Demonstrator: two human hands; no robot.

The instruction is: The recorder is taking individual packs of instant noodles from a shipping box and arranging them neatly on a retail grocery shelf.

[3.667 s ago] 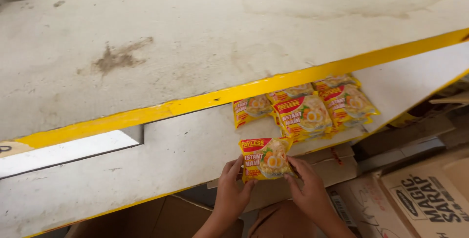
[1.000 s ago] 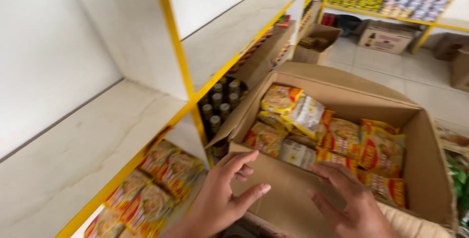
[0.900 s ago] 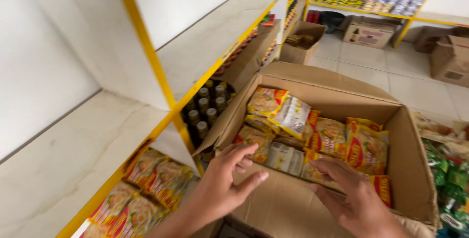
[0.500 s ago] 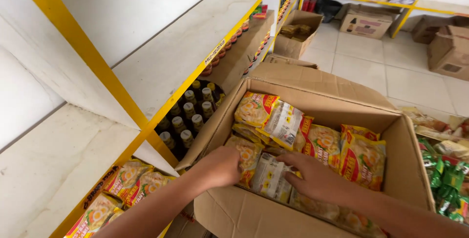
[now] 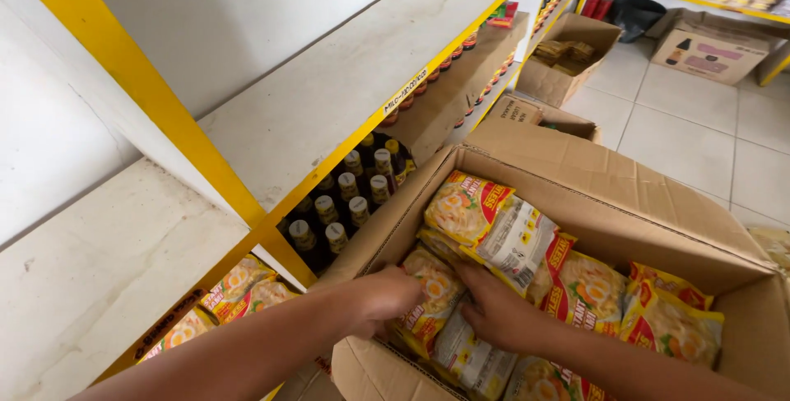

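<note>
A yellow plastic noodle packet [image 5: 429,306] stands on edge at the near-left corner of the open brown cardboard box [image 5: 576,166], low in the frame's centre, its long axis running from lower left to upper right. The left hand [image 5: 383,298] curls around its left edge; the right hand [image 5: 494,312] grips its right edge, fingers bent over neighbouring yellow packets [image 5: 592,290]. Dark capped bottles [image 5: 350,195] line the lower shelf at left.

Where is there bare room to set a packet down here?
Bare: the white shelf left of the yellow upright, and the next shelf above the bottles. Crowded: the box, where both hands grip packets.
</note>
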